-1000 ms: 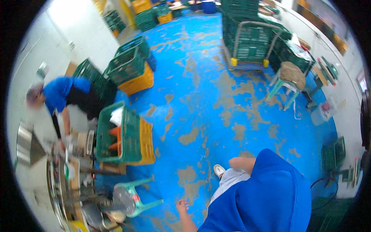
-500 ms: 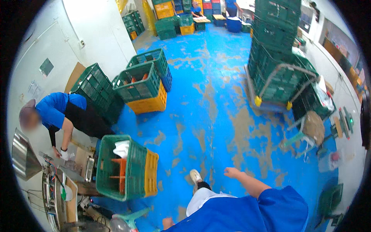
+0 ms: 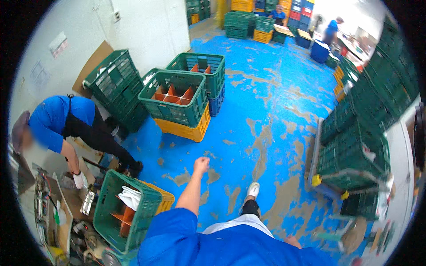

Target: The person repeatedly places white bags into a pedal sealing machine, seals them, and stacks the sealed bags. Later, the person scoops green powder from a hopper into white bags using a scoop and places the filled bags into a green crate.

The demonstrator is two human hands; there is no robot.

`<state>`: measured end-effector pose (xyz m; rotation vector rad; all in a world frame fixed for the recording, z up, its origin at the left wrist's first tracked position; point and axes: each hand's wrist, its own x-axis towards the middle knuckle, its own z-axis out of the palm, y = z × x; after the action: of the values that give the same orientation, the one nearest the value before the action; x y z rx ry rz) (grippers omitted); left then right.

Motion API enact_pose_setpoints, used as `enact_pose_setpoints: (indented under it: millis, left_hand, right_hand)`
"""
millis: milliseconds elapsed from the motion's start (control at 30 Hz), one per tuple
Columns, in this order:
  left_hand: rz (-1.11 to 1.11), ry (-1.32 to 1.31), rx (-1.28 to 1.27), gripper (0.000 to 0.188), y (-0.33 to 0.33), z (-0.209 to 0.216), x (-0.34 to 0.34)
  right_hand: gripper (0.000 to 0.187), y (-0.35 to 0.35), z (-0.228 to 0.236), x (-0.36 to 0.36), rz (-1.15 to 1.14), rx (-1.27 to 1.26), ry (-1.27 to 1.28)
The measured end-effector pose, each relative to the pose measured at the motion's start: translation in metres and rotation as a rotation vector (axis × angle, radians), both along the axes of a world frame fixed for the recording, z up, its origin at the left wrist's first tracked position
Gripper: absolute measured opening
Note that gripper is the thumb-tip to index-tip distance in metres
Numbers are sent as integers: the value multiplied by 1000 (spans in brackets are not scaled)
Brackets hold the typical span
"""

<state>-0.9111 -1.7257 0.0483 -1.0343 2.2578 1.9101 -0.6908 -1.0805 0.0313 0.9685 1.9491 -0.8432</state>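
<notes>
My left hand (image 3: 202,165) hangs out ahead of me over the blue floor, fingers curled in a loose fist with nothing seen in them. Low beside my blue shirt, only a small part of my right hand (image 3: 293,241) shows; its fingers are hidden. Neither hand touches anything visible. Left of my left arm stands a green crate (image 3: 146,201) on a yellow crate (image 3: 165,200), with orange dividers (image 3: 126,221) and a white cloth (image 3: 130,196) inside. Farther ahead, another green crate (image 3: 173,111) with orange dividers rests on a yellow crate (image 3: 184,129).
At left, a person (image 3: 66,119) in blue bends over a work stand. Green crates (image 3: 117,84) are stacked by the wall. On the right, tall green crate stacks (image 3: 355,155) stand on a trolley beside a stool (image 3: 353,235). Two people work at the back. The blue floor (image 3: 248,97) has worn patches.
My view has turned rightward and I have stepped forward. My left hand has swung ahead, while my right hand has dropped back beside my body. The crates ahead appear closer.
</notes>
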Motion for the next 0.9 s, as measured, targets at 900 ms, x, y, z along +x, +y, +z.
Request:
enact_pose_setpoints:
  millis: [900]
  left_hand:
    - [1426, 44, 145, 25, -176, -31, -415]
  right_hand:
    - [35, -131, 108, -672, 1507, 95, 38]
